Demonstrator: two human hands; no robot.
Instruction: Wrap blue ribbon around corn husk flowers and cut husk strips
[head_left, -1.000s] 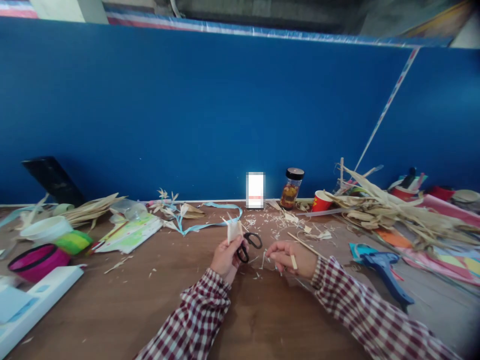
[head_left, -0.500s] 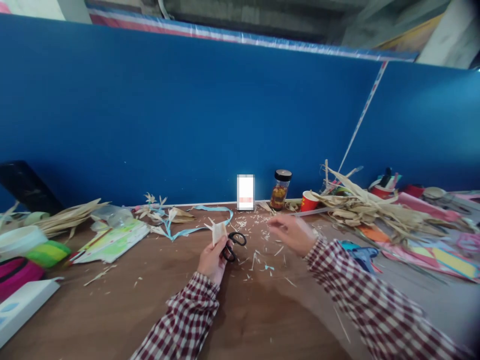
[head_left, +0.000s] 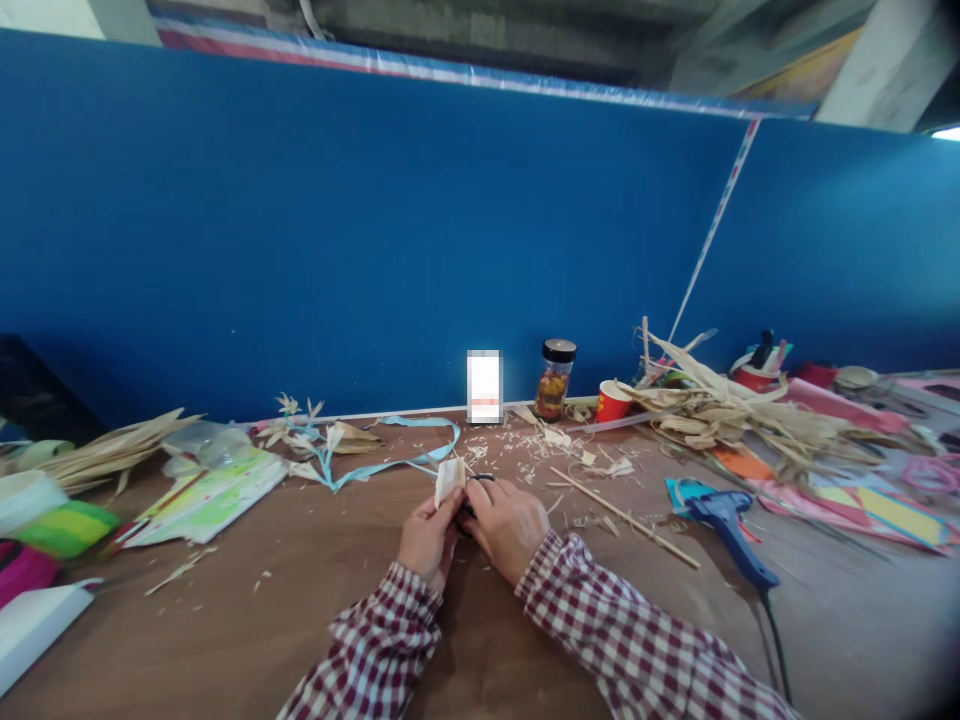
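My left hand is closed on a pale folded piece of dried husk, held upright over the wooden table. My right hand is pressed against the left one, its fingers curled over the black scissors, which are mostly hidden between the two hands. Both sleeves are red and white check. Small husk trimmings lie scattered on the table just beyond my hands.
A blue glue gun lies right of my hands, next to a thin wooden stick. Behind stand a jar, a red cup and a heap of dried husks. Blue ribbon, paper and coloured tape rolls lie left.
My right hand dropped the small scraps it was pinching, swung up and away, then came back to the left hand and closed over the scissors. The view drifted slightly right.
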